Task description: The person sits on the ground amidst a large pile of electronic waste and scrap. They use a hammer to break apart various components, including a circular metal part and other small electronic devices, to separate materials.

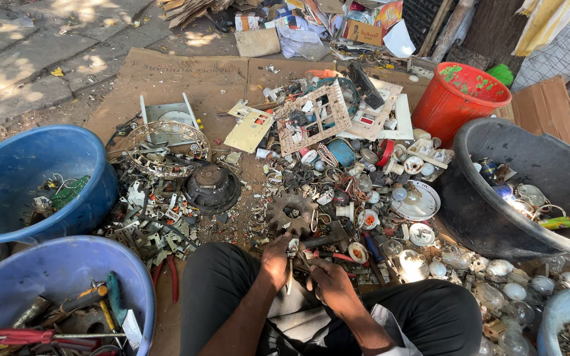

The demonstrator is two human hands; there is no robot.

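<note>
Gripped between left hand (276, 262) and right hand (328, 282), both closed, a small metal part (292, 248) is held above the scrap-strewn cardboard sheet (186, 69).

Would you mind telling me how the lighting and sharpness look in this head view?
Head view: mostly even shade, dappled sunlight on the pavement top left, glare on bulbs in the black tub, wide-angle bending at the edges; both hands reasonably sharp.
</note>
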